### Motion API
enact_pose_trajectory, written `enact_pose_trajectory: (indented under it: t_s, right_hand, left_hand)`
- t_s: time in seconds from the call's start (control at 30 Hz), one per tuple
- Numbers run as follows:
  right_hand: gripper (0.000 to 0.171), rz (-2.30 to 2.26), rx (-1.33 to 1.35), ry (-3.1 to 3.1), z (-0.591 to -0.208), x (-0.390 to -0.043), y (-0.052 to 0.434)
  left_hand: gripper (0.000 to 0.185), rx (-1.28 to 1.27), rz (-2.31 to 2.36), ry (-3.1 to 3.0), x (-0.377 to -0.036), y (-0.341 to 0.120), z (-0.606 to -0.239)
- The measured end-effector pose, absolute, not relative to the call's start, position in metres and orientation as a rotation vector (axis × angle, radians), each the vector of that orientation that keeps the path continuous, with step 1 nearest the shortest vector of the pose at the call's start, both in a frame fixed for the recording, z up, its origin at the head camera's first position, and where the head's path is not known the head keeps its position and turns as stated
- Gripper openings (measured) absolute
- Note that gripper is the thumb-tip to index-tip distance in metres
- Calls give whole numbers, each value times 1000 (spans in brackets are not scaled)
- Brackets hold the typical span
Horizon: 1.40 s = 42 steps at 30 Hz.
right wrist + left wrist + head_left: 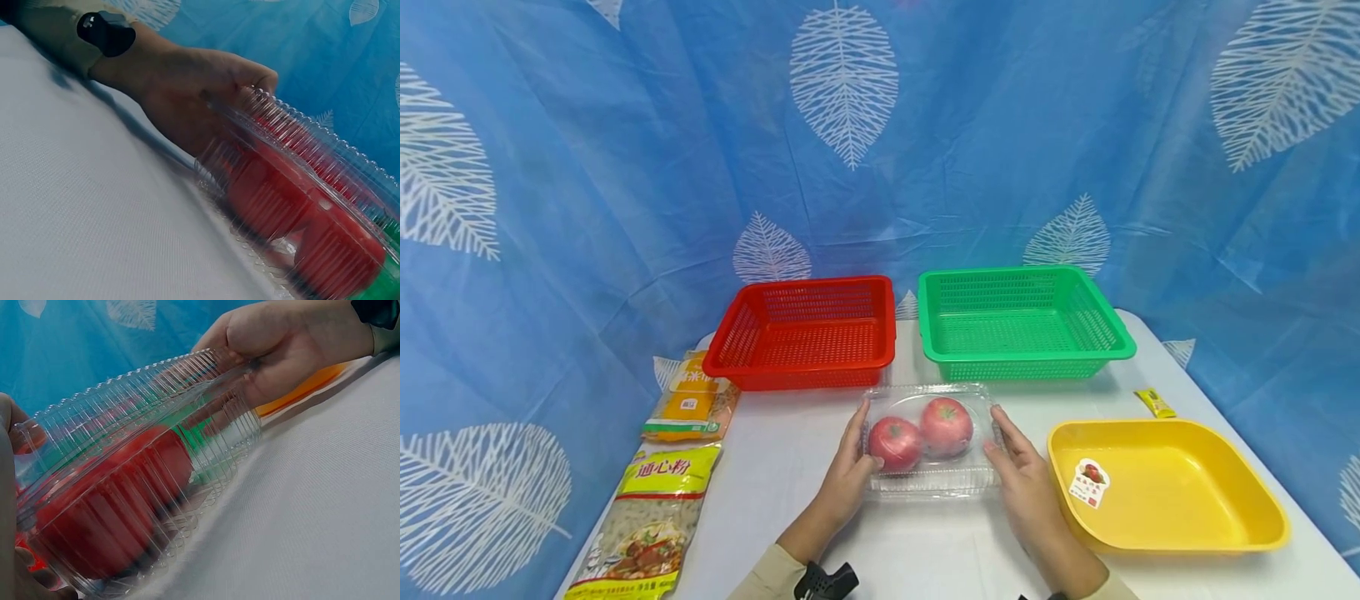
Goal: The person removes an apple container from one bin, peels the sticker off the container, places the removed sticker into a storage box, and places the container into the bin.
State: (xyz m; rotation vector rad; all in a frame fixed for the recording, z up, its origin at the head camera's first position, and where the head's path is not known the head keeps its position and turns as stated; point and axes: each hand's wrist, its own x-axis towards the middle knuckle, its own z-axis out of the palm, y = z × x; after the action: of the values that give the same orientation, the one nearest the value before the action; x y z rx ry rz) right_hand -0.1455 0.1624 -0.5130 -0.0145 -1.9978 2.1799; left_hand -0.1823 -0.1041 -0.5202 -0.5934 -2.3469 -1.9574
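Note:
A clear ribbed plastic clamshell box (pixel 931 478) with its lid down holds two red apples (pixel 946 427) side by side. My left hand (pixel 848 475) grips its left end, thumb over the near left corner. At the opposite end my right hand (pixel 1024 479) holds the box, thumb on the side and fingers reaching along it. In the left wrist view the box (pixel 144 487) is tilted close over the white cloth, with the right hand (pixel 275 350) at its far end. The right wrist view shows the left hand (pixel 194 94) around the other end.
A red basket (pixel 805 375) and a green basket (pixel 1037 367) stand at the back. To the right are a yellow basin (pixel 1180 546) and a small yellow packet (pixel 1155 403). Along the left edge lie a pasta bag (pixel 651 525) and an orange-labelled grain bag (pixel 692 400).

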Motion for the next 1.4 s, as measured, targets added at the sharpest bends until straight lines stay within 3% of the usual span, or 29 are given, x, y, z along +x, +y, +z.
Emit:
enact_pose_trajectory:
  t_s: [1.03, 1.4]
  right_hand:
    - [56, 2269, -39, -1850, -512, -143, 158]
    - [55, 2261, -61, -1867, -509, -142, 157]
  left_hand:
    - [91, -599, -1956, -2342, -183, -103, -520]
    - [87, -441, -2074, -2312, -187, -112, -518]
